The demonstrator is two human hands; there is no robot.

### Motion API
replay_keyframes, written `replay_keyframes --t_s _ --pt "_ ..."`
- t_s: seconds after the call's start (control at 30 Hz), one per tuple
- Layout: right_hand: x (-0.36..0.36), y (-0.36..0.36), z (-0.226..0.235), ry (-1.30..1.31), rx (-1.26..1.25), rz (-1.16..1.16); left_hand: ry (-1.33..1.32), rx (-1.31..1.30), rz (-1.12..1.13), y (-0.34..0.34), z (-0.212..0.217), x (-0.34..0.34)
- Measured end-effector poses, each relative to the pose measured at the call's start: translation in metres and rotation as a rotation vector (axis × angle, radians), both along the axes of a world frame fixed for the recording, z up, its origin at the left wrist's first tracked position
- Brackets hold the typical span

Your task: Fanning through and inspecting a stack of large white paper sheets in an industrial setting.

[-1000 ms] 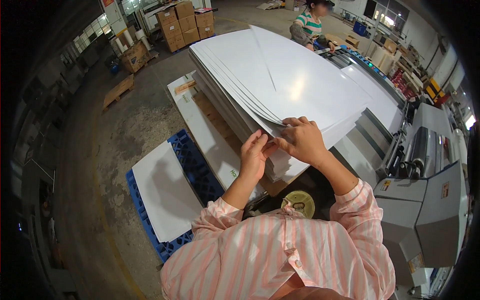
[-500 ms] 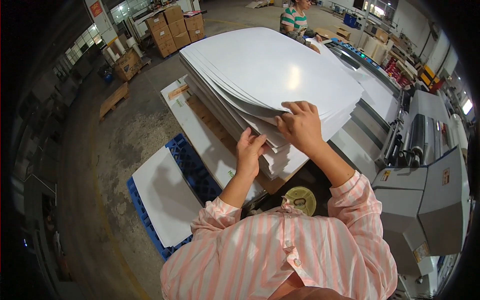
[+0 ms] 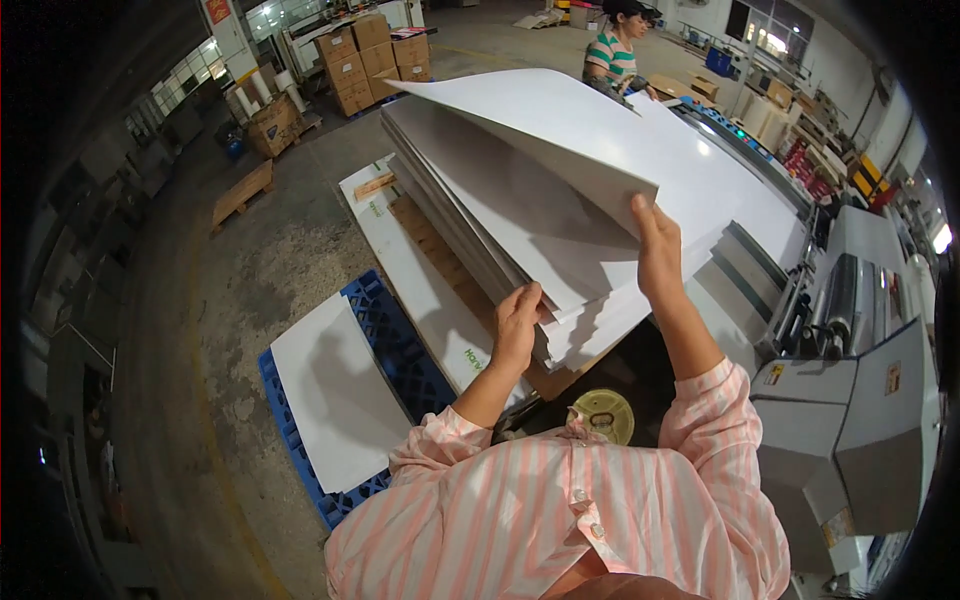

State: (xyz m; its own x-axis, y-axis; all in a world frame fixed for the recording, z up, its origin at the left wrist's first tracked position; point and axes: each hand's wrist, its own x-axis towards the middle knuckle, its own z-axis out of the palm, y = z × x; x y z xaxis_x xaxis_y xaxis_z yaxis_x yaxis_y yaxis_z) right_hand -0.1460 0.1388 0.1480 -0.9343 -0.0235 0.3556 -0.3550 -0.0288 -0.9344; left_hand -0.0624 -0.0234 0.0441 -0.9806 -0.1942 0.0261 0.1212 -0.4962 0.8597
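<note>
Observed at centre: a large white sheet (image 3: pixel 590 178) above the tall stack (image 3: pixel 500 195), with near right corner pinched between thumb and fingers of the right hand (image 3: pixel 660 250). Now raised well clear and tilted up, against only a slight lift at the near edge half a second ago. Also noted at the stack's near left edge: the left hand (image 3: pixel 517 325), fingers curled, closer in than before; any hold there, cannot tell. Unchanged at near left: blue pallet (image 3: pixel 400 350).
</note>
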Motion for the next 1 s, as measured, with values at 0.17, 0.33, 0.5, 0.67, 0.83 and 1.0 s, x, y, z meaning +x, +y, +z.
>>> replay_keyframes --t_s 0.17,0.33,0.5,0.67,0.83,1.0 --pt "0.025 -0.004 -0.016 0.525 0.635 0.125 0.04 0.046 -0.035 0.002 0.006 0.004" --pt "0.021 0.006 -0.041 0.848 0.995 0.079 0.082 0.082 -0.076 -0.001 0.003 0.001" --pt "0.036 -0.003 -0.017 0.892 1.007 0.104 -0.004 0.073 -0.011 -0.001 0.002 -0.003" --pt "0.04 -0.005 -0.018 0.75 1.119 0.094 -0.018 0.073 0.015 0.001 0.007 0.001" --pt "0.049 -0.019 -0.008 0.505 1.162 0.05 0.005 0.034 0.074 0.001 0.002 -0.001" --pt "0.049 -0.022 -0.002 0.431 1.176 0.089 -0.005 0.048 0.084 0.002 0.006 -0.001"
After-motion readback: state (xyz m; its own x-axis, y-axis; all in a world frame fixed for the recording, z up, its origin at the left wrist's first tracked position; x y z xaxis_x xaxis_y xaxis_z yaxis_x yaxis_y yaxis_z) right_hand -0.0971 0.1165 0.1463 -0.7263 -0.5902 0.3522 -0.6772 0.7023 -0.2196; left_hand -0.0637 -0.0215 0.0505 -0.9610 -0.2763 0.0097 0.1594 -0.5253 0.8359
